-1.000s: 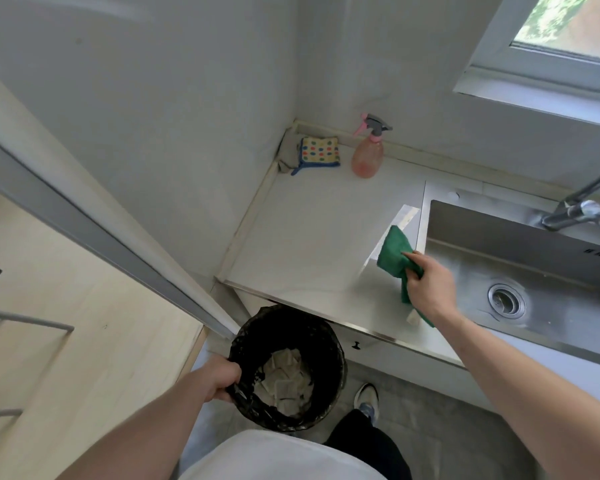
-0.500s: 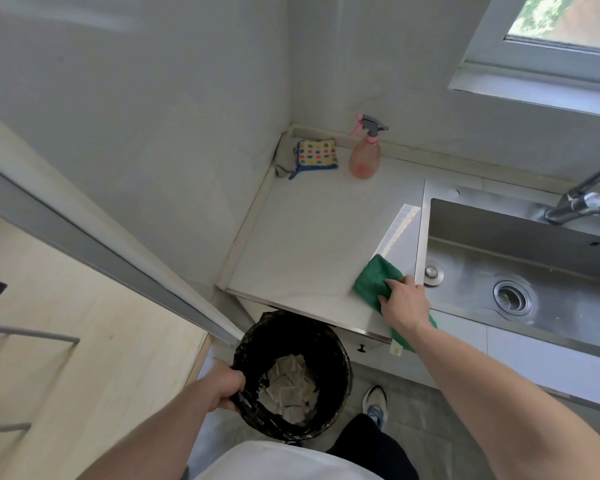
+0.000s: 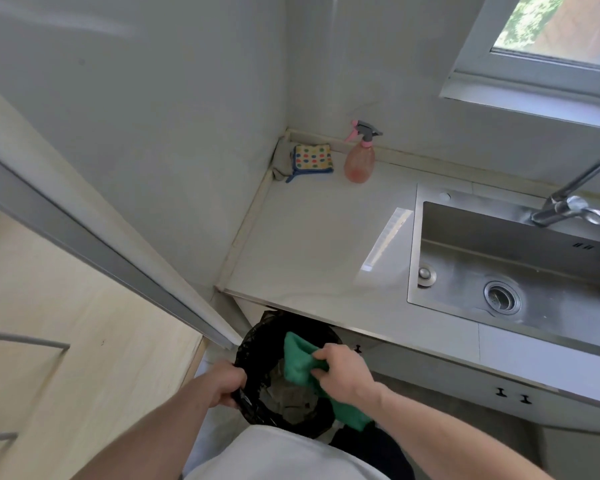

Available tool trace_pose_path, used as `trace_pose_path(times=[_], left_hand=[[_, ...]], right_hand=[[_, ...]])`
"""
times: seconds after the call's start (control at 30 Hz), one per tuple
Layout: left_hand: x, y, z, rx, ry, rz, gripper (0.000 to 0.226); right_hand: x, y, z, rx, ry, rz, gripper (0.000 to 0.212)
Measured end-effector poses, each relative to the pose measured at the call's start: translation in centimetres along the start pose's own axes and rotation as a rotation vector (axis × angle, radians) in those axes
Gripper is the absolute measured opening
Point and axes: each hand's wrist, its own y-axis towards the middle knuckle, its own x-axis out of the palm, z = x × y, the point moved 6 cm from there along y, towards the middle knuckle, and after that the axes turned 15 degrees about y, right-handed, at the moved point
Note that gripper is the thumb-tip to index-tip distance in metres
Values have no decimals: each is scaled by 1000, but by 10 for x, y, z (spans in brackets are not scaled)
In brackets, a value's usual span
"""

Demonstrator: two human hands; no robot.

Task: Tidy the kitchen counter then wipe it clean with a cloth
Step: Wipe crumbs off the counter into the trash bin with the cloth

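Observation:
My right hand (image 3: pixel 343 372) grips a green cloth (image 3: pixel 300 362) and holds it over the open mouth of a black-lined waste bin (image 3: pixel 257 348) just below the counter's front edge. My left hand (image 3: pixel 224 384) clutches the bin's rim on its near-left side. Crumpled pale scraps lie in the bin's bottom, partly hidden by the cloth. The pale kitchen counter (image 3: pixel 312 244) stretches away from the bin toward the corner.
A pink spray bottle (image 3: pixel 360 157) and a dotted sponge cloth (image 3: pixel 313 158) sit in the counter's back corner. A steel sink (image 3: pixel 520 268) with a tap (image 3: pixel 568 206) lies to the right. A wall and door frame (image 3: pixel 94 244) close in on the left.
My right hand has swept the green cloth from beside the sink across the counter's front edge and down over the bin. My left hand keeps its hold on the bin's rim.

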Motion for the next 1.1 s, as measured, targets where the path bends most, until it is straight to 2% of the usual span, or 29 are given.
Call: trace_pose_path(times=[0.13, 0.3, 0.47, 0.57, 0.7, 0.8, 0.87, 1.1], left_hand=[[-6, -1, -1, -1, 11, -9, 28], [-6, 2, -1, -4, 1, -8, 27], [-4, 4, -2, -16, 3, -13, 28], [-2, 4, 4, -7, 2, -18, 27], [0, 4, 12, -3, -1, -14, 23], [2, 8, 9, -15, 3, -12, 26], [4, 11, 8, -21, 6, -13, 28], [11, 14, 2, -35, -36, -31, 29]], right_hand=[[-40, 5, -3, 33, 170, 144, 23], [-142, 20, 3, 63, 345, 424, 15], [-221, 47, 36, 120, 208, 650, 26], [-247, 64, 62, 176, 104, 721, 25], [-262, 92, 97, 271, 63, 696, 32], [-242, 113, 115, 321, 14, 487, 46], [-222, 118, 119, 321, -46, 404, 54], [-169, 91, 94, 186, -80, 392, 50]])
